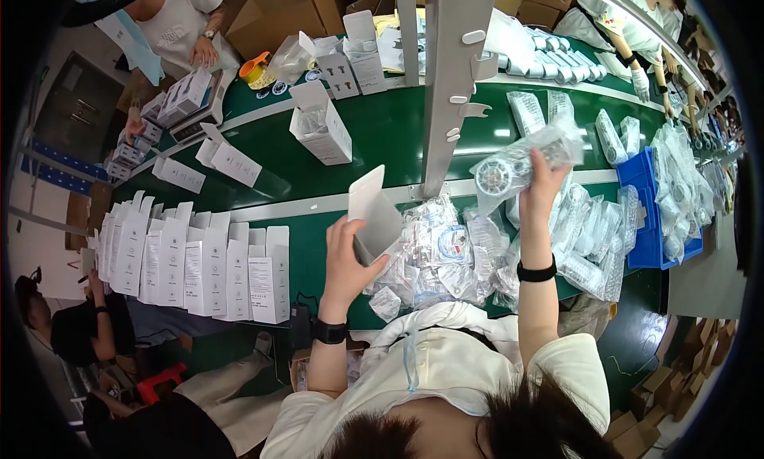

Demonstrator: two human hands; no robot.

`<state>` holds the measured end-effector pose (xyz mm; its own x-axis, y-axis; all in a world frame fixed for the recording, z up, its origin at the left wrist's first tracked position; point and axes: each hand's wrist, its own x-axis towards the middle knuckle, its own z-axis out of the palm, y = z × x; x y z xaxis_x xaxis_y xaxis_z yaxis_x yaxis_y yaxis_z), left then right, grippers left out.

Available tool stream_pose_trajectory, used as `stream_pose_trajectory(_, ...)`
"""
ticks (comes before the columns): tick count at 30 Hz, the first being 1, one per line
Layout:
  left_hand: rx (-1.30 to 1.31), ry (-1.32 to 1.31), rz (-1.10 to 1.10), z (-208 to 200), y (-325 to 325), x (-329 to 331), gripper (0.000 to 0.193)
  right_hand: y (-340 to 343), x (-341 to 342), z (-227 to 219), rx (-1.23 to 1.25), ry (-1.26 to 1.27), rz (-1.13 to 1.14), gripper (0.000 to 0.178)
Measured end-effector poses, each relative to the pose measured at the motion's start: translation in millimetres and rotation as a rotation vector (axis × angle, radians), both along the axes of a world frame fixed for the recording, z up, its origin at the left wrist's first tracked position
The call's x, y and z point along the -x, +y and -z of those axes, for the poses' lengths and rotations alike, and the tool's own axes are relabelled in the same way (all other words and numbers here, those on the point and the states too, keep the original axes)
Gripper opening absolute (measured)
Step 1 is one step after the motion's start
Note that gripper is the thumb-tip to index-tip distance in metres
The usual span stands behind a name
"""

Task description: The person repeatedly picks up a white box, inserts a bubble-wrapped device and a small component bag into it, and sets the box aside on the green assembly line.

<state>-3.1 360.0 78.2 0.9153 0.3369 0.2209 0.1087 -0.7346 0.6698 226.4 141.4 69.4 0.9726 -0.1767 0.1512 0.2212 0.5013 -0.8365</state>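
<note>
My left hand (347, 256) grips an open white box (380, 224), its top flap standing up and its mouth tilted toward the right. Raised over the green bench, my right hand (547, 180) is closed around a bubble-wrapped device (509, 168), whose round end shows through the clear wrap. The two are apart. Between and below my hands lies a heap of small clear plastic packets (446, 248) with white and coloured contents. More bubble-wrapped pieces (585, 244) are piled to the right, beside a blue bin (646, 212).
A row of upright open white boxes (171, 256) lines the bench at left. Another open box (320, 128) stands on the green belt (390, 128), near a grey metal post (446, 85). Co-workers are at the far left (179, 29) and far right (637, 21).
</note>
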Motion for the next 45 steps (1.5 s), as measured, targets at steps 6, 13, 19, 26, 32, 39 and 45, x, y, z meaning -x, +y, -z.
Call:
stream_pose_trajectory(6, 0.105, -0.044, -0.054, 2.6, -39.8, -24.2, 0.067, 61.3, 88.0, -52.5, -0.331, 0.191, -0.15, 0.058)
stream_pose_trajectory(13, 0.014, -0.194, -0.084, 14.5, -44.8, -25.3, 0.071, 102.2, 111.6, -6.8, 0.304, -0.348, 0.151, 0.07)
stream_pose_trajectory(19, 0.025, -0.387, -0.04, 22.7, -23.2, -24.9, 0.07, 73.6, 109.2, -38.8, 1.018, -0.692, -0.203, 0.046)
stream_pose_trajectory(26, 0.235, -0.582, -0.162, 50.4, 41.5, -19.1, 0.071, -11.8, 61.1, 82.9, 1.61, -0.209, -0.136, 0.047)
stream_pose_trajectory(32, 0.185, -0.387, -0.133, 65.0, 63.6, -7.6, 0.077, -37.0, 62.6, 117.4, 1.537, -0.141, -0.328, 0.037)
stream_pose_trajectory(39, 0.064, -0.413, -0.027, 54.5, 63.4, 9.0, 0.079, 23.7, 72.7, 14.4, 0.994, -0.283, -0.564, 0.031)
stream_pose_trajectory(45, 0.519, -0.443, 0.131, 28.9, 75.3, 12.1, 0.057, 118.5, 85.4, -29.6, 1.093, -0.788, -0.943, 0.054)
